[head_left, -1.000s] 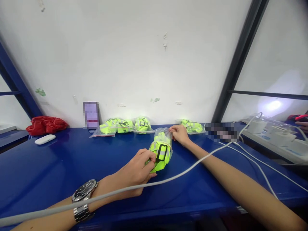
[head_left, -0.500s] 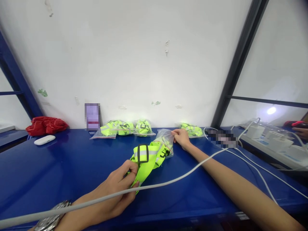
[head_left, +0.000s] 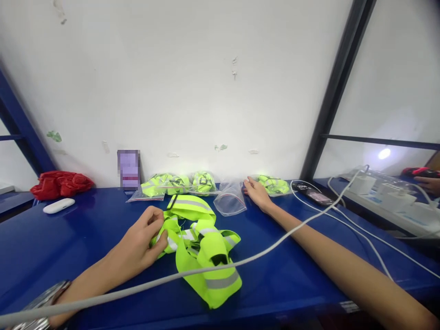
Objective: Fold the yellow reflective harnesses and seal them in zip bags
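Note:
My left hand [head_left: 146,236] is closed on a bundle of neon-yellow reflective straps [head_left: 222,279], which looks like a reflective strap vest. Loose loops with grey reflective bands and black fittings spread over the table to the right of the fingers. A see-through zip bag [head_left: 230,205] lies behind the straps, with nothing visible inside. My right hand [head_left: 257,194] rests at the right edge of this bag, fingers stretched and parted. Behind it is a bagged yellow vest [head_left: 274,184]. More bagged vests [head_left: 203,182] sit along the wall to the left.
The blue table [head_left: 103,224] meets a white wall. A white cable [head_left: 261,253] crosses in front of both arms. At left lie a red bundle [head_left: 62,183] and a white case [head_left: 59,206]; a phone [head_left: 129,169] leans on the wall. Another phone [head_left: 314,193] and white chargers [head_left: 392,199] are at right.
The straps have come out of the zip bag, moving left and toward me with my left hand, and now lie spread out. The bag lies flatter; my right hand's fingers have loosened beside it.

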The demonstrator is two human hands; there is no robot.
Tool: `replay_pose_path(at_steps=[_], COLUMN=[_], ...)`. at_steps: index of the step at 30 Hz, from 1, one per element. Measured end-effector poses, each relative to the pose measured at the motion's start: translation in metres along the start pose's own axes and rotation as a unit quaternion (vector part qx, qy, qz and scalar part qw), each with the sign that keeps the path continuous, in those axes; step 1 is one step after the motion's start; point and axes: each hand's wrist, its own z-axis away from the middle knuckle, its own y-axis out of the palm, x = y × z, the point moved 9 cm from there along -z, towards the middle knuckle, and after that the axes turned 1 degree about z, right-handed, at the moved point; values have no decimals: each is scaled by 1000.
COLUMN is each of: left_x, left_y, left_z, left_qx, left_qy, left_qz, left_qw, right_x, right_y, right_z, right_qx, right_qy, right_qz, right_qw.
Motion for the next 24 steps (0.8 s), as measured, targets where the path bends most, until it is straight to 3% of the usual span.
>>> replay_pose_path(at_steps=[4,7,10,13,19,22,24], left_x=[17,24,27,22,3,-13,-27], left_y=[10,22,30,34,40,39,30], left_z=[-19,-23,-24,-27,-36,-40,-44], left_qx=[-18,1,21,51,110,110,70], left_qy=[-24,-44,-83,-109,-109,-82,-52], left_qz=[-58,-122,-185,-226,-246,-254,-265], left_qw=[998,992,979,967,957,957,960], right_x=[32,82,111,104,68,57,58], right_y=[-11,-18,-6,11,22,24,24], right_z=[15,42,72,78,48,42,44], right_qx=[-14,-3,69,129,163,181,193], right_qy=[-38,-185,-295,-313,-304,-288,-291], right_qz=[33,96,204,273,284,292,290], right_qw=[999,978,931,901,895,894,891])
